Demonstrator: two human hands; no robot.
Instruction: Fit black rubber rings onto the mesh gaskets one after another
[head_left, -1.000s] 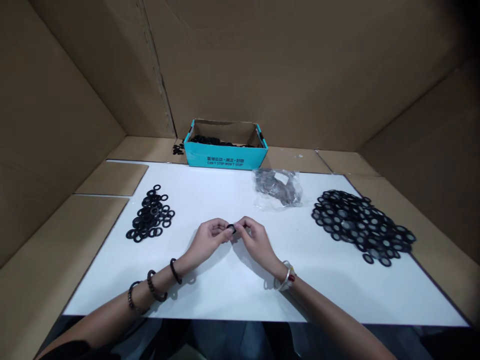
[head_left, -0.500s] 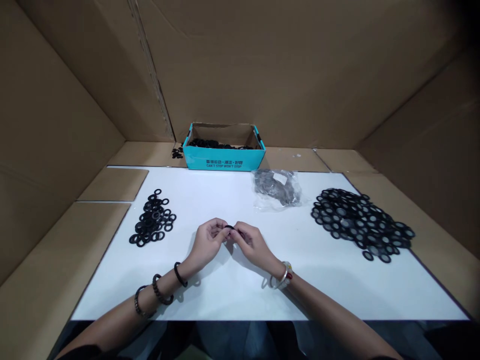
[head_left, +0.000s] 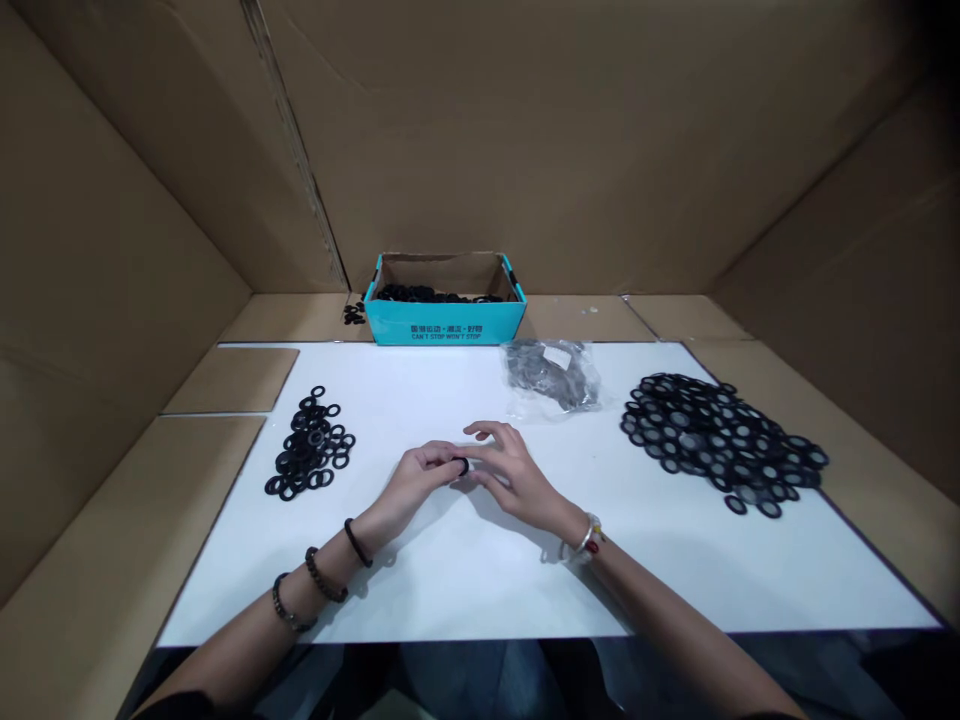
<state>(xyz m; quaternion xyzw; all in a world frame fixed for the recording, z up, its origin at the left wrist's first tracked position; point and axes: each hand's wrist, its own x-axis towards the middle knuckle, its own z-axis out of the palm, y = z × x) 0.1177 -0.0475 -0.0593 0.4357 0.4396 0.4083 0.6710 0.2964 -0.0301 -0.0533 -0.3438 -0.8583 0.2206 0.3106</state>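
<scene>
My left hand (head_left: pixel 421 474) rests on the white sheet (head_left: pixel 465 570) near its middle and pinches a small black ring (head_left: pixel 463 465) between its fingertips. My right hand (head_left: pixel 508 472) is right beside it, fingers spread and lifted over the ring, holding nothing that I can see. To the left lies a small heap of plain black rings (head_left: pixel 309 446). A larger heap of black rings with grey mesh centres (head_left: pixel 712 438) covers the right side of the sheet.
A teal cardboard box (head_left: pixel 444 320) with black rings inside stands at the back, a few loose rings (head_left: pixel 352 314) beside it. A clear plastic bag of dark parts (head_left: pixel 553 372) lies behind my hands. Brown cardboard walls enclose the table.
Both hands pinched the ring together before. Now my right hand has let go and opened its fingers, while my left hand keeps the ring. The view tilted slightly.
</scene>
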